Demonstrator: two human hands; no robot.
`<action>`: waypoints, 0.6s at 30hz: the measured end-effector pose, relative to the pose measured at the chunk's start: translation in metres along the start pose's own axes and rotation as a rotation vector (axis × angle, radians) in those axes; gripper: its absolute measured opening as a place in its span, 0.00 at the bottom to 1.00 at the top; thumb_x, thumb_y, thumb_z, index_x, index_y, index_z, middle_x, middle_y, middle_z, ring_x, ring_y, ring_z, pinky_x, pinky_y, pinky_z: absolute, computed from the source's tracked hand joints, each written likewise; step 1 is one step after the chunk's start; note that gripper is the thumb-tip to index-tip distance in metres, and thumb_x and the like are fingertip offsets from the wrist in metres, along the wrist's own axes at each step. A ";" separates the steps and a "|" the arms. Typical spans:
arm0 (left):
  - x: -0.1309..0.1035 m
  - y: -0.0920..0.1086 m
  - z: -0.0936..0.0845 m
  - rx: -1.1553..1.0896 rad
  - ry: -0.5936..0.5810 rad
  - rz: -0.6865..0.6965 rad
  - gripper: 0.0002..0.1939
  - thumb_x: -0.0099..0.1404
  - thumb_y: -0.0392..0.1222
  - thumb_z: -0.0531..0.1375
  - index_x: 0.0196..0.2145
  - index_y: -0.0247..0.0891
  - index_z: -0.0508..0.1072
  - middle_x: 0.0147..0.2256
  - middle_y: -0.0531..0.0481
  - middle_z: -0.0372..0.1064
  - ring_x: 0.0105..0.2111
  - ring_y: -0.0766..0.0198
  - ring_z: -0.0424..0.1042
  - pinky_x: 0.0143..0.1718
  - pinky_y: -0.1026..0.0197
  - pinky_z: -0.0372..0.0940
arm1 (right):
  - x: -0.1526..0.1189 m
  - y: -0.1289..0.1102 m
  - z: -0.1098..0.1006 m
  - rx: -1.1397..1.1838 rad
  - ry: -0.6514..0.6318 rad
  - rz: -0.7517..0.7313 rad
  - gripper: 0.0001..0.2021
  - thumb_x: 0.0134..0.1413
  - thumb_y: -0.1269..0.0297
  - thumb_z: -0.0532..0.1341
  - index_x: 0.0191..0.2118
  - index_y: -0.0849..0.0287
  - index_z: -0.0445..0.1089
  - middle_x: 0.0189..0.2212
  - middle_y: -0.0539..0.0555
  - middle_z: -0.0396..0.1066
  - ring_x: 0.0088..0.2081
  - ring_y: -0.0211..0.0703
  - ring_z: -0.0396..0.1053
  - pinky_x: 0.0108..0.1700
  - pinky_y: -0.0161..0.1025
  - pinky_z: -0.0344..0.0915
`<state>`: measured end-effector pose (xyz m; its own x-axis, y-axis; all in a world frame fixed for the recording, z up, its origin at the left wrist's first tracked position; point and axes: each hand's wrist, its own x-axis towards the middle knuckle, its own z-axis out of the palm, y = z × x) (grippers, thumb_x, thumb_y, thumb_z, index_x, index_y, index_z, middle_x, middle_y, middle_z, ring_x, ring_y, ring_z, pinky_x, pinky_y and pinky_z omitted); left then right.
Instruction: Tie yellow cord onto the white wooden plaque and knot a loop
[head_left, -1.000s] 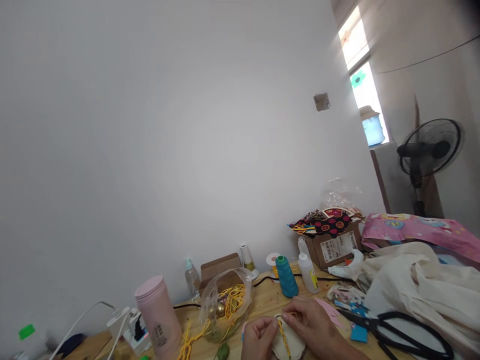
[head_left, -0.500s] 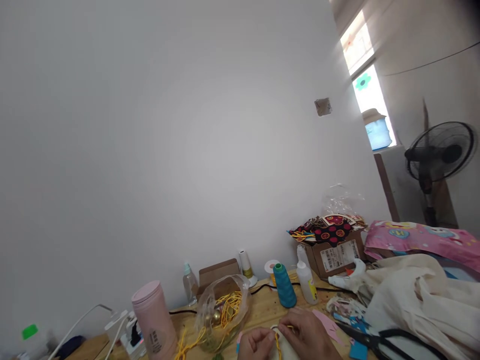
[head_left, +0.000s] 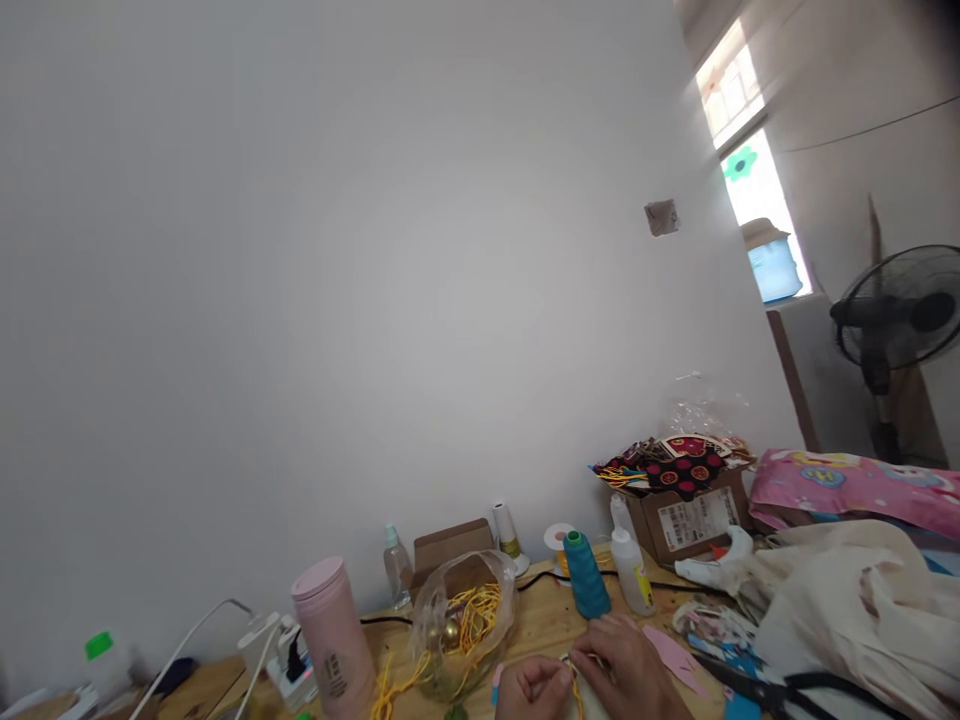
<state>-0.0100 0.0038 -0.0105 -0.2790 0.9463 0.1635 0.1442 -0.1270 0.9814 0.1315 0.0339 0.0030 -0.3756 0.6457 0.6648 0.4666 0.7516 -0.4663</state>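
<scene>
Low in the view, my left hand (head_left: 534, 688) pinches beside a yellow cord (head_left: 577, 695) that hangs down between my hands. Its thumb and forefinger are pressed together. Close by on the right, my right hand (head_left: 628, 672) has its fingers closed at the cord's upper end, over a pale piece whose kind I cannot make out. Both hands are partly cut off by the bottom edge. A teal thread cone (head_left: 587, 580) stands just behind them. To the left, a clear plastic bag (head_left: 499, 610) holds yellow cords and golden balls.
A pink tumbler (head_left: 334, 630) stands left of the bag. Right of my hands lie black-handled scissors (head_left: 776, 692), pink scraps and cream cloth (head_left: 847, 610). A glue bottle (head_left: 632, 575) and a cardboard box (head_left: 697, 525) of patterned pieces stand behind. A black cable (head_left: 544, 578) crosses the table.
The whole scene has shifted slightly right and a little down in the view. My hands keep nearly the same hold on the cord, close together.
</scene>
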 end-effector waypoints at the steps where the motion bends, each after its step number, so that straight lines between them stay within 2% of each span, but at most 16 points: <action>1: -0.002 0.002 0.000 0.007 -0.008 -0.012 0.18 0.35 0.53 0.63 0.17 0.32 0.74 0.14 0.50 0.68 0.17 0.68 0.61 0.22 0.66 0.56 | -0.001 -0.001 0.000 -0.009 0.002 -0.013 0.09 0.48 0.67 0.52 0.22 0.58 0.65 0.21 0.50 0.67 0.27 0.38 0.62 0.31 0.34 0.53; 9: -0.011 0.015 0.000 -0.046 -0.036 -0.019 0.16 0.37 0.48 0.63 0.17 0.30 0.74 0.17 0.49 0.69 0.20 0.65 0.64 0.25 0.65 0.58 | -0.006 -0.010 -0.007 -0.097 -0.011 -0.073 0.10 0.51 0.67 0.50 0.24 0.58 0.65 0.22 0.51 0.66 0.29 0.39 0.61 0.34 0.36 0.52; 18: -0.010 0.019 0.001 -0.073 -0.031 -0.025 0.16 0.35 0.50 0.63 0.16 0.31 0.74 0.16 0.49 0.69 0.20 0.63 0.65 0.24 0.64 0.59 | -0.009 -0.012 -0.003 -0.188 0.003 -0.110 0.12 0.52 0.67 0.48 0.24 0.59 0.64 0.23 0.52 0.66 0.29 0.39 0.61 0.32 0.35 0.52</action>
<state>-0.0036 -0.0080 0.0063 -0.2519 0.9581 0.1364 0.0672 -0.1233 0.9901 0.1318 0.0187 0.0037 -0.4305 0.5609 0.7072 0.5642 0.7788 -0.2742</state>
